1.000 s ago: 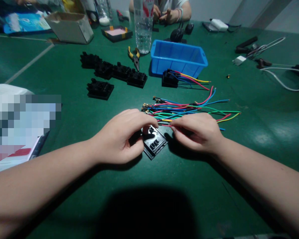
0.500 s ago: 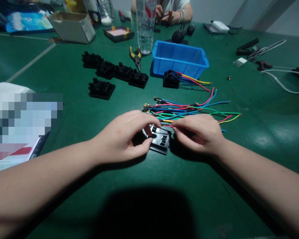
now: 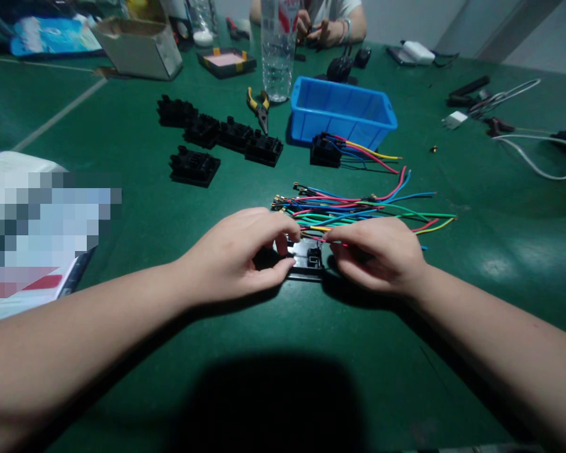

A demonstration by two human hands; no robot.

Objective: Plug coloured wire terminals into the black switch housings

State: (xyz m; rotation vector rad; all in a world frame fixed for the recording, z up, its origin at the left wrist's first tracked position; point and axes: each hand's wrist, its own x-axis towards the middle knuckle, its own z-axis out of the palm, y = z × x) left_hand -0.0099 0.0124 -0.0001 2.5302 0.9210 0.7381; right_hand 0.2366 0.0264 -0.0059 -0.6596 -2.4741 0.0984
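Note:
Between my hands a black plastic socket housing (image 3: 306,267) sits on the green table. My left hand (image 3: 249,251) grips its left side, thumb at the near edge and fingers curled over the far side. My right hand (image 3: 382,255) is pinched at the housing's right end on a red wire (image 3: 317,238), whose end by the housing is partly hidden by fingers. Just beyond the hands lies a bundle of red, blue, green and yellow wires (image 3: 358,211) with brass terminals. Behind it stands a black housing with wires attached (image 3: 325,151).
Several black housings (image 3: 195,167) lie at the left centre, near yellow-handled pliers (image 3: 259,110). A blue bin (image 3: 344,119) and a plastic bottle (image 3: 277,69) stand behind. A cardboard box (image 3: 139,53) is at the back left, a cable (image 3: 538,151) at right. Another person's hands (image 3: 323,31) work across the table.
The housing under my left hand has turned slightly, its near edge now lying more level in view. Both hands stay almost in place.

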